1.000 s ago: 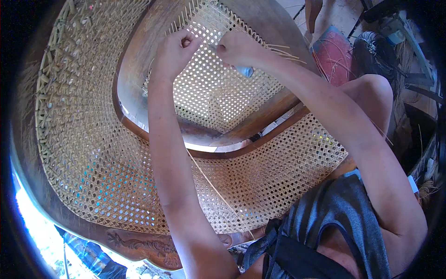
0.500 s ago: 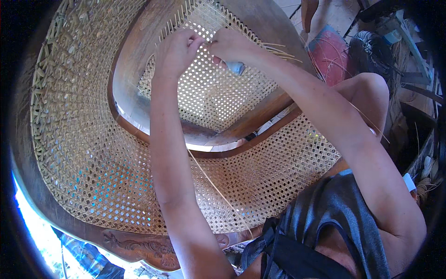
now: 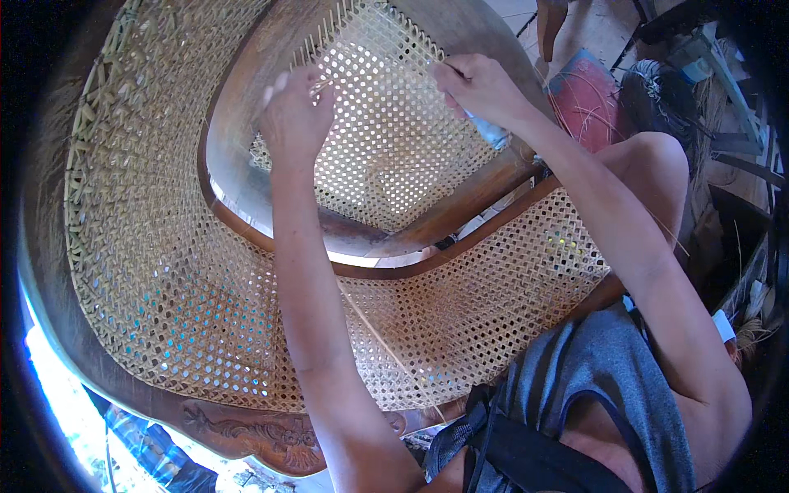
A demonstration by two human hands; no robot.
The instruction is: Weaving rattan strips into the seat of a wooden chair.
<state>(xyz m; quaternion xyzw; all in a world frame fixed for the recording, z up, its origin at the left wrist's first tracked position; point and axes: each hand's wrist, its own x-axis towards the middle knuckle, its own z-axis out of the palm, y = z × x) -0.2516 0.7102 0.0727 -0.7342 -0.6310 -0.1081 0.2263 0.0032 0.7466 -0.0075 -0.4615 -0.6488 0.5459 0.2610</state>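
Before me is a wooden chair with a woven cane seat panel (image 3: 386, 156) inside a curved wooden frame (image 3: 485, 33). My left hand (image 3: 297, 119) is over the panel's left side, slightly blurred, its thumb and fingers pinched on a pale cane strand (image 3: 321, 85). On the right, my right hand (image 3: 485, 89) is raised above the panel's edge with its fingers curled. A small light-blue object (image 3: 490, 131) sticks out below its palm; its kind is hidden. Short cane ends (image 3: 316, 39) stand up along the panel's upper left edge.
A wide woven cane backrest (image 3: 164, 271) curves around the left and near side, with a carved wooden rail (image 3: 263, 435). One loose cane strand (image 3: 374, 329) lies across it. At the right are a red and blue object (image 3: 583, 99), a dark bundle (image 3: 653, 94) and wood pieces.
My hands have moved apart from the panel's middle. The right went right with the blue object; the left shifted slightly down.
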